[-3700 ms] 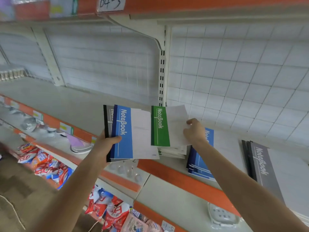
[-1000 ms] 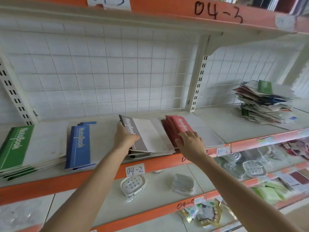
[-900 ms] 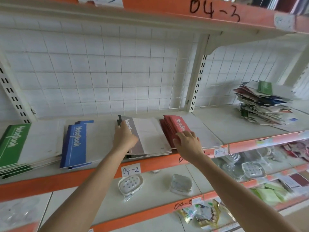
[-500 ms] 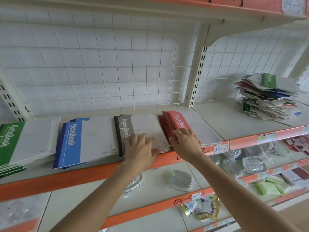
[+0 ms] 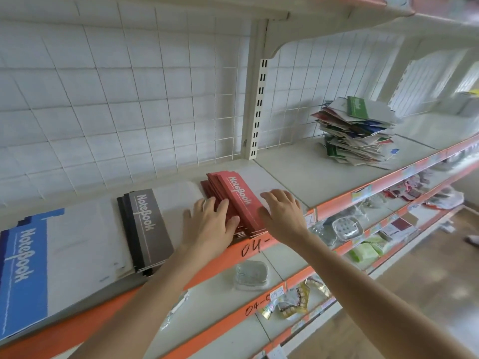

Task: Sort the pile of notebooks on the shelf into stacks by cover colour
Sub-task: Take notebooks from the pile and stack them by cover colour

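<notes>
Our fingers (image 5: 223, 207) are spread and nearly straight on both hands, and they grip nothing. The left hand (image 5: 210, 226) lies flat on the stepped left edge of the red notebooks (image 5: 234, 198), and the right hand (image 5: 283, 216) lies flat on the white part of the top cover. We judge that the hands bracket the stack from both sides to square it up, since the lower books stick out to the left like a fan.

The red stack sits at the front of the shelf (image 5: 305, 177), just right of the grey stack (image 5: 149, 226). The blue stack (image 5: 23, 265) is further left. Each colour is kept side by side so that the next book can be dropped on its match.

The red notebooks lie flat. Their long axis runs from the shelf's front lip back toward the wire grid (image 5: 129, 99), leaning a little left at the far end. The coloured band is on the left, with its lettering running along that axis.

The mixed pile (image 5: 355, 133) stands well apart to the right, so much sorting looks left to do.
</notes>
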`<state>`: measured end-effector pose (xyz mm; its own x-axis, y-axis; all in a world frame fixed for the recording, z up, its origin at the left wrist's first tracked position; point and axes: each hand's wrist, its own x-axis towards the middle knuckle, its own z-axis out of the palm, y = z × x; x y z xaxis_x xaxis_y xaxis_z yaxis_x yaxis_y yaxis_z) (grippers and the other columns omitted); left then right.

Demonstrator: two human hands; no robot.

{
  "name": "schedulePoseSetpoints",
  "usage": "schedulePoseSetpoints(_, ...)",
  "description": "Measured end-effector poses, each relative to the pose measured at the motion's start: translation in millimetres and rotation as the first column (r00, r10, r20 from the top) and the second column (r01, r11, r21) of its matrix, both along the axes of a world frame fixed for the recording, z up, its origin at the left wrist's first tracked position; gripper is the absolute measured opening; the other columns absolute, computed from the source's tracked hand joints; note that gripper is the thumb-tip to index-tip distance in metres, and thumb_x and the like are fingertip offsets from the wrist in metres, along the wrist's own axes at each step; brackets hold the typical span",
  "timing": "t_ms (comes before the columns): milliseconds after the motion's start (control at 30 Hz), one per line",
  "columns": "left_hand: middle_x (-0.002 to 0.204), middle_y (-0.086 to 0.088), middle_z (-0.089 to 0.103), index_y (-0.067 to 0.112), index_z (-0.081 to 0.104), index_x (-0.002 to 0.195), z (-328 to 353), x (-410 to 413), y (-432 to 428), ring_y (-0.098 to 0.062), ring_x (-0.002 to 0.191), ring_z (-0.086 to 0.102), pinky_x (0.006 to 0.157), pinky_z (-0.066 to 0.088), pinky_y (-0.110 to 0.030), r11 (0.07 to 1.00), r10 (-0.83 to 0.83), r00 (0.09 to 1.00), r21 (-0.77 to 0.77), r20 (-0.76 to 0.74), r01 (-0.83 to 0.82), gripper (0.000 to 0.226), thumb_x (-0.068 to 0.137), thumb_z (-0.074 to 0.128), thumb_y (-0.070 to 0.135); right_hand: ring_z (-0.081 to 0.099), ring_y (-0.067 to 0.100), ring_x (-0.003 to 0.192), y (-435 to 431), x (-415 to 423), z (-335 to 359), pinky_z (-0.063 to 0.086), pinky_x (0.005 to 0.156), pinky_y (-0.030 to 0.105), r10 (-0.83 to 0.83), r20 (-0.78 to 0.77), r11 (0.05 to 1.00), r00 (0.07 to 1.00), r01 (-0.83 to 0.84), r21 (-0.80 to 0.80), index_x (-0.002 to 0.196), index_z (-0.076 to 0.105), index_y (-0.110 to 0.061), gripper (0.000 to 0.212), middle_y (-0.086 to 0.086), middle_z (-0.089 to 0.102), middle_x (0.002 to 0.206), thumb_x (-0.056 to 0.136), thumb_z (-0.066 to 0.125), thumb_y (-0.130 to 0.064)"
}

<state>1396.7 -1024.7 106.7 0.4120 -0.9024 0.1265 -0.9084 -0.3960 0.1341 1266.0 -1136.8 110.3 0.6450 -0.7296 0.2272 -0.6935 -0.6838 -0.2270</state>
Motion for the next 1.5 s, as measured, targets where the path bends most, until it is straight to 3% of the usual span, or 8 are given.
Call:
schedulePoseSetpoints(267,0.119,-0.007,0.059,0.015,0.056,0.120,-6.3,-64.6,-90.1,-0.030,0.116,0.049,0.087,0.040,-0.042,0.978,-0.129,0.991,-0.160,0.031,0.132,0.076,0.078,0.007,0.054,0.034,0.026,0.129,-81.4,-91.8,-14.1,0.029,0.103,0.037,-0.159,-0.024,0.987,0.987,0.159,0.025,0.135,0.045,-0.018,0.042,0.004,0.047,0.135,0.096,0.042,-0.035)
schedulePoseSetpoints(467,0.094,-0.011,0.065,0.010,0.067,0.097,-15.1,-155.4,-180.6,-0.033,0.096,0.061,0.072,0.048,-0.043,0.985,-0.099,0.995,-0.142,0.004,0.098,0.063,0.078,0.022,0.051,0.037,0.027,0.127,-167.3,-192.2,-16.3,0.031,0.101,0.037,-0.208,-0.029,0.978,0.978,0.208,0.027,0.133,0.048,-0.017,0.041,0.005,0.047,0.135,0.096,0.043,-0.034)
schedulePoseSetpoints(733,0.122,-0.008,0.056,0.015,0.055,0.123,-13.2,-239.0,-265.9,-0.029,0.119,0.048,0.089,0.039,-0.040,0.988,-0.111,0.993,-0.102,0.028,0.113,0.062,0.087,0.021,0.053,0.037,0.030,0.127,-249.0,-276.8,-8.9,0.031,0.101,0.038,-0.237,-0.067,0.969,0.969,0.241,0.055,0.135,0.044,-0.015,0.042,0.009,0.046,0.136,0.097,0.041,-0.033)
schedulePoseSetpoints(933,0.128,-0.005,0.050,0.016,0.049,0.128,-10.8,-254.7,-312.3,-0.026,0.124,0.040,0.092,0.035,-0.036,0.990,-0.107,0.992,-0.089,0.061,0.112,0.051,0.094,0.026,0.046,0.038,0.031,0.126,-291.8,-290.6,-13.4,0.031,0.102,0.040,-0.224,-0.039,0.970,0.974,0.227,0.091,0.136,0.044,-0.015,0.042,0.009,0.046,0.135,0.097,0.042,-0.032)
schedulePoseSetpoints(1200,0.133,-0.006,0.049,0.017,0.050,0.130,-2.7,-249.5,-387.3,-0.026,0.123,0.042,0.092,0.036,-0.037,0.983,-0.112,0.990,-0.135,0.090,0.124,0.064,0.088,0.017,0.054,0.035,0.032,0.128,-368.0,-291.6,5.0,0.030,0.103,0.041,-0.195,0.039,0.979,0.980,0.192,0.068,0.134,0.046,-0.014,0.042,0.011,0.045,0.136,0.097,0.044,-0.032)
schedulePoseSetpoints(1267,0.124,-0.009,0.057,0.014,0.057,0.122,9.9,-241.6,-409.6,-0.030,0.112,0.052,0.086,0.041,-0.039,0.966,-0.129,0.989,-0.215,0.076,0.142,0.072,0.080,0.013,0.052,0.036,0.033,0.126,-392.8,-283.9,20.0,0.031,0.103,0.041,-0.182,0.074,0.983,0.981,0.181,0.026,0.133,0.048,-0.013,0.041,0.012,0.046,0.135,0.096,0.045,-0.030)
schedulePoseSetpoints(1367,0.097,-0.011,0.067,0.009,0.068,0.101,27.1,-229.2,-438.5,-0.033,0.085,0.064,0.068,0.049,-0.041,0.914,-0.122,0.988,-0.378,0.093,0.148,0.054,0.082,0.029,0.041,0.036,0.032,0.125,-430.3,-262.2,49.4,0.032,0.101,0.040,-0.134,0.131,0.990,0.982,0.140,-0.036,0.131,0.050,-0.015,0.039,0.010,0.046,0.134,0.096,0.045,-0.031)
schedulePoseSetpoints(1500,0.089,-0.009,0.070,0.007,0.069,0.096,49.0,-212.0,-461.5,-0.031,0.077,0.065,0.063,0.051,-0.037,0.865,-0.079,0.986,-0.481,0.150,0.143,0.044,0.082,0.038,0.035,0.034,0.029,0.128,-468.1,-225.9,81.2,0.028,0.105,0.038,-0.013,0.138,0.992,0.990,0.031,-0.126,0.130,0.052,-0.015,0.039,0.008,0.046,0.136,0.096,0.045,-0.032)
